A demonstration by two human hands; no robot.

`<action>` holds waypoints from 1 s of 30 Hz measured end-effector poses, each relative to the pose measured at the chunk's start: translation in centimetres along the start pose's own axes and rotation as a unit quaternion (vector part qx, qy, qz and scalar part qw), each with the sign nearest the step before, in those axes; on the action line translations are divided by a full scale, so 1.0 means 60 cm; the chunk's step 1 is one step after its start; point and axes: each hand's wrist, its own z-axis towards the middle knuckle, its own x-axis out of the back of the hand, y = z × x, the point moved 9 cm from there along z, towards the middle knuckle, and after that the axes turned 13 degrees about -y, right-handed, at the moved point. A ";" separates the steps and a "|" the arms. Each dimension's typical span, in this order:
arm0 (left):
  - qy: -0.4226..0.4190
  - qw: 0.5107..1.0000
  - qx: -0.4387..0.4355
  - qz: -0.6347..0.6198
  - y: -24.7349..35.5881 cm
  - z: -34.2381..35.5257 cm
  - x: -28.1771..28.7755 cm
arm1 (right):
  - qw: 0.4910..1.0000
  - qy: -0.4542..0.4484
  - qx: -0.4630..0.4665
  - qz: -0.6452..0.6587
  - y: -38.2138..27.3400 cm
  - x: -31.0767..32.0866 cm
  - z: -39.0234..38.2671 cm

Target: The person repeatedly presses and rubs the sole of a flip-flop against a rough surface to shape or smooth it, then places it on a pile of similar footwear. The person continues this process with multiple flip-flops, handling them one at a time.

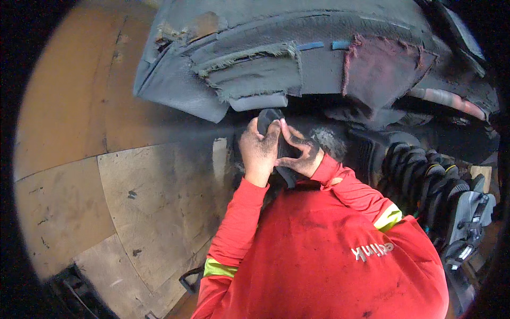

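Note:
Both hands grip a black, sole-shaped piece [270,116] at the centre of the view, just below a grey padded bar [257,102] on the machine's dusty hood. My left hand [256,149] is closed on it from the left, thumb and fingers near its upper part. My right hand [300,151] holds it from the right, fingers curled around it and dark with dust. The piece's lower part is largely hidden behind my hands.
A grey hood patched with cloth [324,74] spans the top. At the right stands a row of several dark footwear soles and sandals [462,223]. Worn panels [141,196] cover the surface at the left, with a black metal object [79,292] at lower left.

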 end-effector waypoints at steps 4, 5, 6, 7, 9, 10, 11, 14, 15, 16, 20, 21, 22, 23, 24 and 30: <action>0.007 0.997 -0.057 -0.051 -0.015 0.005 -0.022 | 0.996 -0.013 -0.023 -0.082 0.011 0.028 -0.004; 0.012 0.995 -0.071 -0.066 -0.020 -0.001 -0.019 | 0.994 -0.020 -0.045 -0.098 0.011 0.027 -0.005; 0.000 0.988 -0.090 -0.122 -0.027 -0.009 -0.017 | 0.993 -0.014 -0.039 -0.107 0.003 0.027 -0.001; -0.004 0.983 -0.075 -0.165 -0.040 -0.007 -0.023 | 0.987 -0.020 -0.045 -0.151 -0.003 0.031 0.001; -0.009 0.965 -0.060 -0.256 -0.057 0.001 -0.036 | 0.963 -0.052 -0.095 -0.248 -0.009 0.045 0.002; -0.036 0.945 -0.035 -0.325 -0.070 -0.004 -0.046 | 0.963 -0.056 -0.088 -0.249 -0.021 0.054 0.000; -0.038 0.931 -0.053 -0.360 -0.069 -0.011 -0.048 | 0.948 -0.079 -0.130 -0.279 -0.021 0.058 -0.004; -0.070 0.887 -0.065 -0.451 -0.068 -0.019 -0.059 | 0.912 -0.084 -0.168 -0.366 -0.036 0.067 -0.005; -0.074 0.885 -0.047 -0.458 -0.073 -0.018 -0.063 | 0.909 -0.047 -0.124 -0.395 -0.057 0.069 0.000; -0.080 0.879 -0.039 -0.468 -0.074 -0.016 -0.066 | 0.894 -0.034 -0.106 -0.435 -0.067 0.069 0.001; -0.081 0.863 -0.050 -0.496 -0.068 -0.014 -0.068 | 0.895 -0.088 -0.194 -0.393 -0.050 0.070 0.003; -0.078 0.861 -0.050 -0.501 -0.069 -0.018 -0.068 | 0.895 -0.107 -0.196 -0.386 -0.051 0.068 0.006; -0.078 0.858 -0.054 -0.506 -0.070 -0.019 -0.063 | 0.890 -0.138 -0.213 -0.379 -0.048 0.063 0.005; -0.076 0.855 -0.056 -0.509 -0.073 -0.020 -0.061 | 0.894 -0.140 -0.210 -0.371 -0.054 0.063 0.006; -0.073 0.852 -0.059 -0.515 -0.076 -0.021 -0.060 | 0.891 -0.155 -0.221 -0.366 -0.054 0.060 0.004; -0.092 0.840 -0.074 -0.530 -0.072 -0.028 -0.051 | 0.888 -0.109 -0.212 -0.394 -0.069 0.050 0.008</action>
